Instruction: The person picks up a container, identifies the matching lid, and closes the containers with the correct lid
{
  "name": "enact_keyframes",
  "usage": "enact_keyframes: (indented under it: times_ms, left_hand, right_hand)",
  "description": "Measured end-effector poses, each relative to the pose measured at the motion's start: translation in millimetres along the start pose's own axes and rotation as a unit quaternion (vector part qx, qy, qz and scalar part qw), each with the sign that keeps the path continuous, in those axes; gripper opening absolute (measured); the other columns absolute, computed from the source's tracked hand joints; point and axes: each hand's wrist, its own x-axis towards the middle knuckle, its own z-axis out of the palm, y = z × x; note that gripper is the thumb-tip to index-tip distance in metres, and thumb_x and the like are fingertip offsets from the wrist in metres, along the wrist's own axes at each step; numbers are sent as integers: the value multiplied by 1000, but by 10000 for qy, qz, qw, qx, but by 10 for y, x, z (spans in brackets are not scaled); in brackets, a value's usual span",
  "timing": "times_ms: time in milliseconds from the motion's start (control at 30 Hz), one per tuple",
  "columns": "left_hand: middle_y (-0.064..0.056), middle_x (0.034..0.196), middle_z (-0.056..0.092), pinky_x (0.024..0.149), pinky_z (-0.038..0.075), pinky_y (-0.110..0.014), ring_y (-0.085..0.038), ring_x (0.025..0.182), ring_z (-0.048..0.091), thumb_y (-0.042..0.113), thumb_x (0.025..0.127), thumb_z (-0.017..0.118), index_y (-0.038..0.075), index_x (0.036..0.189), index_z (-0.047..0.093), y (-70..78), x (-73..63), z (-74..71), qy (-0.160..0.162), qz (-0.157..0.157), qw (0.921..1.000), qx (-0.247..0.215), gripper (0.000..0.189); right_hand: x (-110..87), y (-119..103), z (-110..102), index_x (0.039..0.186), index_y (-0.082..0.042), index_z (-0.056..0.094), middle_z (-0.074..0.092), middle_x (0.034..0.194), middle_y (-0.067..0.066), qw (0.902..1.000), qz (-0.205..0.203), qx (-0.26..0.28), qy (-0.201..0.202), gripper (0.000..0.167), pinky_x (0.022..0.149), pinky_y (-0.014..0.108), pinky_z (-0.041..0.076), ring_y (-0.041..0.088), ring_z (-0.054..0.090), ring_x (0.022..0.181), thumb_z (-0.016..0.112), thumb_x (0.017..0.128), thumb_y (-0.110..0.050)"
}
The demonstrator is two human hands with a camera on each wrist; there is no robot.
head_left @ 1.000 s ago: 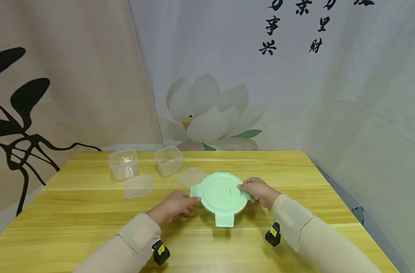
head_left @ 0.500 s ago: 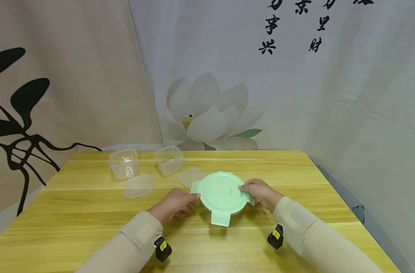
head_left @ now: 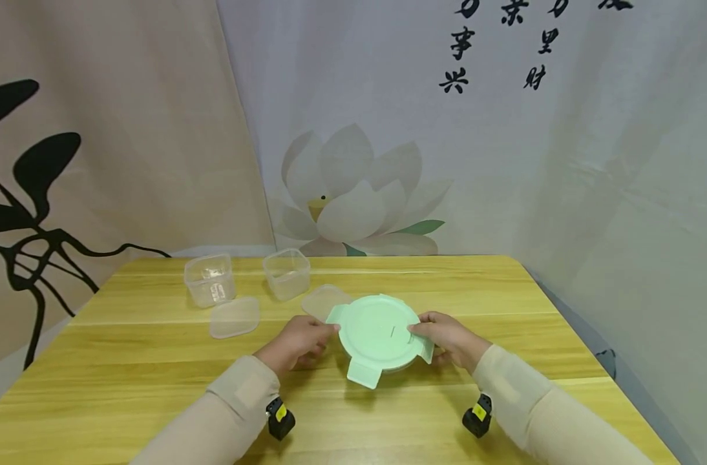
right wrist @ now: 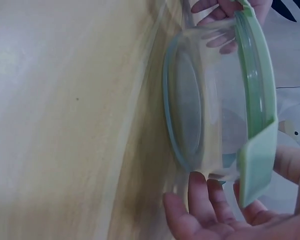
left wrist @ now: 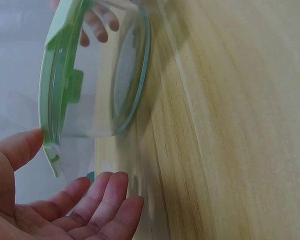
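A round glass food container point(right wrist: 210, 100) with a mint-green snap lid point(head_left: 379, 330) stands between the hands, its base at the wooden tabletop. The lid's flaps stick outward, one pointing toward the front left. My right hand point(head_left: 452, 337) grips its right side, thumb on top of the lid beside a flap and fingers beneath against the glass. At the opposite side, my left hand point(head_left: 298, 341) touches the lid's edge with its thumb point(left wrist: 22, 147). In the left wrist view, its other fingers point(left wrist: 112, 197) are loosely bent below the flap, apart from the glass.
Two clear square plastic tubs point(head_left: 209, 281) point(head_left: 287, 274) stand at the back left of the wooden table point(head_left: 446, 284). Two translucent lids point(head_left: 235, 316) point(head_left: 324, 301) lie in front of them, one partly behind the green lid. A printed cloth point(head_left: 493, 161) hangs behind.
The container has turned clockwise, its front flap swinging left. My right hand has shifted slightly toward me with it, while my left hand has moved slightly away along the rim.
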Motion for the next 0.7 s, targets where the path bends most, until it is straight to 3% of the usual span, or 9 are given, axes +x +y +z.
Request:
enact_keyframes:
  times_ms: [367,567,700]
  left_hand:
    - [-15,93,57,60,47,-34,-24,74,54,28,94,62,-2,118,50,34,57,12,106,201,9997,-62,40]
    - [-21,111,56,58,45,-34,-27,81,57,22,94,60,-4,134,45,74,31,37,191,506,9985,77,49]
    - [-20,111,58,55,41,-32,-20,66,50,21,94,63,-6,135,44,82,33,68,113,643,9978,68,53]
  right_hand:
    - [-62,27,18,125,-3,50,57,111,15,9999,-13,131,-1,40,67,39,51,28,57,94,62,94,-25]
    - [-71,0,25,128,0,47,55,116,18,9998,-167,-47,-76,44,70,46,54,30,56,97,62,95,-26]
    - [-73,-10,37,128,0,47,54,116,19,9998,-177,-111,-38,43,70,46,54,31,56,97,61,95,-25]
